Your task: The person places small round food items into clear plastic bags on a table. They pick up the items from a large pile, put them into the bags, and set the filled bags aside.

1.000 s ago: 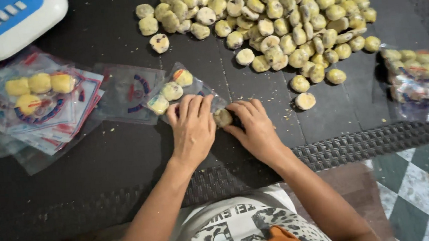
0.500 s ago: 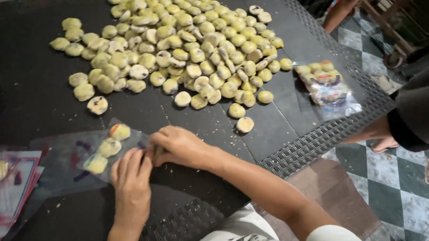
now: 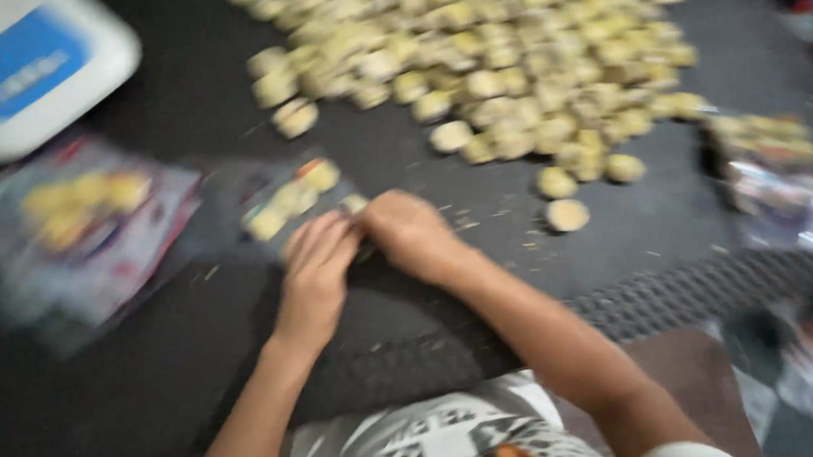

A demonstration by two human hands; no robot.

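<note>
Clear packet [image 3: 294, 200] of yellow rounds: left hand [image 3: 317, 272] and right hand [image 3: 410, 233] pinch its mouth; the grip should stay even, judging by contents near the opening.

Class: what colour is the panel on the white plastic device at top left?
Blue, best seen in the head view.

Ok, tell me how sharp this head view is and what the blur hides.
Head view: motion blur smears everything; the pale round pieces merge into one heap, the clear packet under the left hand and right hand shows only vague yellow lumps, the fingers' hold is unreadable, and lighting is dim and flat, without glare.
</note>
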